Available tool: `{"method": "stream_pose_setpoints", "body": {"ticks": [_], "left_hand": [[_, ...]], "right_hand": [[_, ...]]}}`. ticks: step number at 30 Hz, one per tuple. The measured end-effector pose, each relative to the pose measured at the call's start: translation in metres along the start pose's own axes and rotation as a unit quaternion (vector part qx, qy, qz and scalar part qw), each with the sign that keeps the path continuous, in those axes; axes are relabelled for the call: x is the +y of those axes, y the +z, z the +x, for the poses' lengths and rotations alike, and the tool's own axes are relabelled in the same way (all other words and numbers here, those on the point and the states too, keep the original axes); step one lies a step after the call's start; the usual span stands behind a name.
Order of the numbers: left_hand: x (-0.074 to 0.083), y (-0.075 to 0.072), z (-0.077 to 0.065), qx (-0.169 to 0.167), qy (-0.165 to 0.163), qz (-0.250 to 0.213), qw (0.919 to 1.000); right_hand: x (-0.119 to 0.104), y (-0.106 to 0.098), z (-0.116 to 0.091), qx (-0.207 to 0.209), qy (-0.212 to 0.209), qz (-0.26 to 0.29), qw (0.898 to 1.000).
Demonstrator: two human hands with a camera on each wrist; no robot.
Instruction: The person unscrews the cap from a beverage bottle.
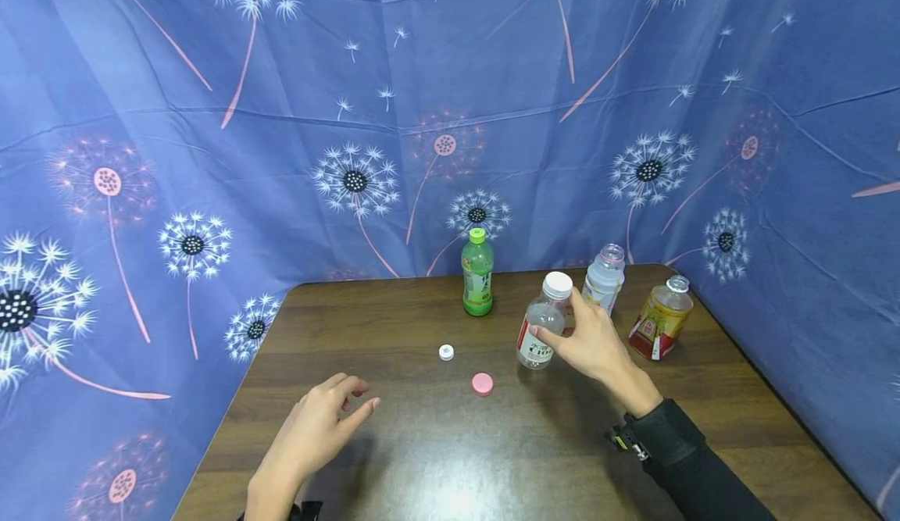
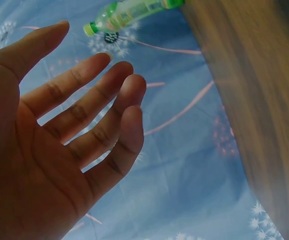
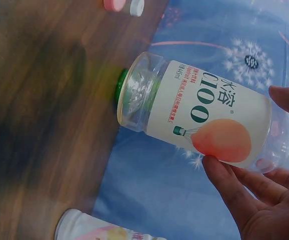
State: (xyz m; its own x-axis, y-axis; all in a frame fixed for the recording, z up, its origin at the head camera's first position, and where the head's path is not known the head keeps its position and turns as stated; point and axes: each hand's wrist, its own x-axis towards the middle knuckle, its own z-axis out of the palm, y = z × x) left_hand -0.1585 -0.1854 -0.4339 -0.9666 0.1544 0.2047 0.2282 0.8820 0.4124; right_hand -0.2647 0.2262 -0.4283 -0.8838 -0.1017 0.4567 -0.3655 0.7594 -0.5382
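Observation:
My right hand (image 1: 598,343) grips the upper part of a clear plastic bottle (image 1: 537,343) with a white screw cap (image 1: 558,285). In the right wrist view the bottle's white label (image 3: 204,107) shows "C100" and a peach-coloured balloon picture. Thumb and fingers lie on opposite sides of the bottle. My left hand (image 1: 316,423) hovers over the left of the table, holding nothing; its fingers (image 2: 84,107) are spread and softly bent. Nearest to it are a small white cap (image 1: 446,352) and a pink cap (image 1: 482,384) on the tabletop.
A green bottle (image 1: 478,280) with a lime cap stands at the back edge of the brown table (image 1: 337,333). Behind my right hand are an uncapped pale bottle (image 1: 603,280) and a red-and-yellow labelled bottle (image 1: 659,322). A blue dandelion-print cloth (image 1: 295,193) hangs behind.

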Motion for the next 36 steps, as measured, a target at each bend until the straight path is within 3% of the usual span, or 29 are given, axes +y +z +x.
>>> {"method": "stream_pose_setpoints", "body": {"ticks": [5, 17, 22, 32, 36], "left_hand": [[-0.01, 0.003, -0.005, -0.023, -0.014, -0.008, 0.9996], [-0.014, 0.017, -0.007, -0.06, 0.005, -0.002, 0.9982], [-0.012, 0.022, -0.006, -0.078, 0.023, -0.004, 0.9967], [-0.011, 0.027, -0.008, -0.116, 0.041, -0.003, 0.9924], [-0.011, 0.027, -0.007, -0.116, 0.043, -0.009, 0.9922]], "right_hand": [[0.004, 0.002, 0.02, -0.005, 0.012, -0.004, 1.0], [0.018, 0.029, 0.07, -0.004, 0.053, -0.025, 0.998], [0.024, 0.041, 0.082, -0.02, 0.088, -0.024, 0.996], [0.036, 0.056, 0.101, -0.02, 0.11, -0.03, 0.993], [0.039, 0.058, 0.108, -0.037, 0.126, -0.028, 0.991]]}}
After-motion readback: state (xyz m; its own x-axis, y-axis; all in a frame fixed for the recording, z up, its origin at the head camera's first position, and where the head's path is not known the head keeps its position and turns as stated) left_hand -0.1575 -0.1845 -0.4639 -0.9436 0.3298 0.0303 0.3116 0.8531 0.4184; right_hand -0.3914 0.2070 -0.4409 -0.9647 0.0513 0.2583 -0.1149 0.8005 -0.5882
